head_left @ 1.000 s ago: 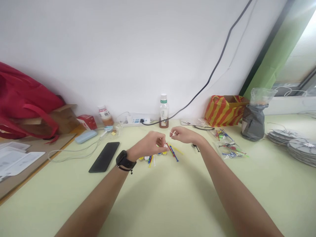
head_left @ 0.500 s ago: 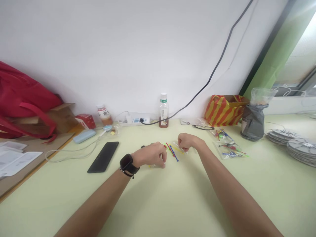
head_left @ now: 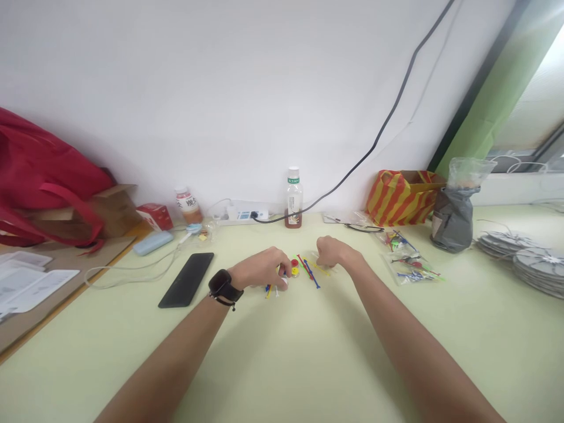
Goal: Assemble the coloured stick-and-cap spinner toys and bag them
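My left hand (head_left: 267, 265), with a dark watch on its wrist, is curled low over the table. Its thumb and fingers close on a small white plastic piece (head_left: 284, 282). Yellow, blue and white rods (head_left: 268, 291) stick out beneath that hand. Just right of its fingertips lie a red disc (head_left: 295, 263) and a yellow disc (head_left: 295, 272). Between the hands are a red rod (head_left: 301, 259) and a blue rod (head_left: 313, 277). My right hand (head_left: 331, 252) is closed beside a yellow rod (head_left: 323, 269); its fingertips are hidden.
A black phone-like slab (head_left: 187, 279) lies to the left, near a white cable. Behind stands a drink bottle (head_left: 293, 202). Bags of coloured parts (head_left: 413, 267), a striped bag (head_left: 399, 197) and stacked grey discs (head_left: 540, 267) are on the right.
My left hand has drawn slightly left and its fingers have lifted, uncovering the red and yellow discs. The right hand stays nearly in place; the white rod beside it no longer shows.
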Tool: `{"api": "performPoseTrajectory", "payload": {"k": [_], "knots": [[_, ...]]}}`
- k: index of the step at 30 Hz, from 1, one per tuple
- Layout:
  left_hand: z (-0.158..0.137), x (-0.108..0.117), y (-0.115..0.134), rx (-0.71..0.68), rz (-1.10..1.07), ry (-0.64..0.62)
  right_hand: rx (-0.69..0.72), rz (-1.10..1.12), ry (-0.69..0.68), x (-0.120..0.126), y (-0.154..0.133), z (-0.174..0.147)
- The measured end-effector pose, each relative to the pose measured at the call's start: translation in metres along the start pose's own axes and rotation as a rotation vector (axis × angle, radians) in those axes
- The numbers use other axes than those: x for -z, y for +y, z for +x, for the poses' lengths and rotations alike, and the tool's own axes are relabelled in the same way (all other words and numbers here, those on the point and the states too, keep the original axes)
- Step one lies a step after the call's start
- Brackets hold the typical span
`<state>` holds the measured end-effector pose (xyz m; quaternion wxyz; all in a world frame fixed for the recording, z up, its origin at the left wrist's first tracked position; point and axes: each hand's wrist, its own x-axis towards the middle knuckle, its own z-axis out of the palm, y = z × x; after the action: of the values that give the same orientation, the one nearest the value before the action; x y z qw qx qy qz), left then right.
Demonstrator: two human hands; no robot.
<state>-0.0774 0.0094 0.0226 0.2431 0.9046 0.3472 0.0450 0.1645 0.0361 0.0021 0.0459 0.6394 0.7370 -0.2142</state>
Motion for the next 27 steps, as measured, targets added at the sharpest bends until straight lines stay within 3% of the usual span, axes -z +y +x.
{"api": "performPoseTrajectory", "payload": {"k": [5, 15, 19, 27], "knots": [[-0.001, 0.005, -0.007, 0.008, 0.018, 0.025, 0.042, 0.022, -0.027, 0.001, 0.005, 0.0], [-0.004, 0.006, -0.007, -0.001, 0.065, 0.134, 0.26, 0.152, -0.174, 0.002, 0.0, -0.006], [-0.003, 0.005, -0.009, 0.011, 0.045, 0.093, 0.367, 0.173, -0.211, 0.003, -0.001, -0.007], [-0.003, 0.003, -0.013, 0.009, 0.043, 0.064, 0.392, 0.222, -0.204, -0.001, -0.002, -0.002]]}}
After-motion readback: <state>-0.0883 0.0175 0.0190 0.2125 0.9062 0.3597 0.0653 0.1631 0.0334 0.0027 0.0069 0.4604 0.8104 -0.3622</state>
